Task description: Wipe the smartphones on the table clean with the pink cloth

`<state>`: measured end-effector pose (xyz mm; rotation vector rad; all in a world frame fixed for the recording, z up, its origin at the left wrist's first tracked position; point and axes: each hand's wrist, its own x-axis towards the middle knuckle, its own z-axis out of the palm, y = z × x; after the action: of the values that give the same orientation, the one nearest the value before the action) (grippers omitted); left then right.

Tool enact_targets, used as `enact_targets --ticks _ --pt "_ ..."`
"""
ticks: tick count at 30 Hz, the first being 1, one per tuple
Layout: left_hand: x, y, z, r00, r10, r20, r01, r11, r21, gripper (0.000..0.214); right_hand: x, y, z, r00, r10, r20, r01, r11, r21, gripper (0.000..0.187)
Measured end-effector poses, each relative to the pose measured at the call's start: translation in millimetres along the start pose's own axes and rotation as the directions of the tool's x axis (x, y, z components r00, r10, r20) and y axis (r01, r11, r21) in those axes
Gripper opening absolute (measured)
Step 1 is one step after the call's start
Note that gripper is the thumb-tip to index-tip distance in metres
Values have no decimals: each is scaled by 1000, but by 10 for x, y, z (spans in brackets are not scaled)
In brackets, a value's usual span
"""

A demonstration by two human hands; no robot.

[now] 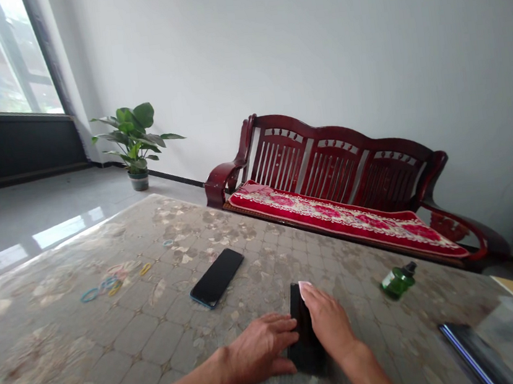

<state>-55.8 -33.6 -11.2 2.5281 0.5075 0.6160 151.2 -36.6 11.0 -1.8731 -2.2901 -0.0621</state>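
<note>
A black phone point(302, 336) lies on the patterned table point(115, 334) in front of me, between my two hands. My left hand point(259, 348) rests on the table with its fingertips against the phone's left edge, fingers together and stretched out. My right hand point(329, 323) lies flat over the phone's right side, and a small white cloth or pad point(304, 284) shows under its fingertips. A second dark phone with a blue rim point(217, 277) lies face down further left.
Several coloured rubber bands point(109, 285) lie at the left of the table. A green bottle point(398, 280) lies on its side at the right. Another dark device point(472, 352) sits at the lower right edge. A red wooden bench point(329, 177) and a potted plant point(133, 138) stand behind.
</note>
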Motion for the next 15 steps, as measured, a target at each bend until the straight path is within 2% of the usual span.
enact_targets --ticks 5,7,11,15 --pt "4 7 -2 1000 -8 1 8 999 38 45 -345 12 48 995 -99 -31 99 995 18 60" --pt "7 18 -10 1000 -12 6 12 999 47 45 -389 32 64 993 -111 -51 113 993 38 60" --pt "11 40 -22 1000 -21 16 20 998 56 43 -165 86 75 998 -21 -66 25 998 60 57" --pt "12 56 -33 1000 -23 21 21 998 58 40 12 121 81 999 -2 -52 6 996 84 57"
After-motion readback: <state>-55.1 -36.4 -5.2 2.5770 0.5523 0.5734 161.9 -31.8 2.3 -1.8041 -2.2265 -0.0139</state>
